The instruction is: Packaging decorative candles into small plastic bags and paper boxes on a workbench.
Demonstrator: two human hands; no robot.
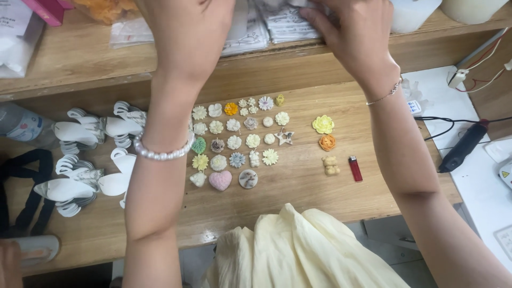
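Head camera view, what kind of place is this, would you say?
Probably a small craft workbench, perhaps for handmade wax or soap shapes. Rows of small moulded flowers lie on the wooden table, beside white paper cutouts and a red lighter.

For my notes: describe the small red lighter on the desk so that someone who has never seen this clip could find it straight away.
Start at the wooden desk and find the grid of small moulded flower-shaped pieces between the person's forearms. Right of that grid sit a yellow flower, an orange rose and a beige bear figure in a column. The small red lighter lies flat just right of the bear, the only slim rectangular red thing there.
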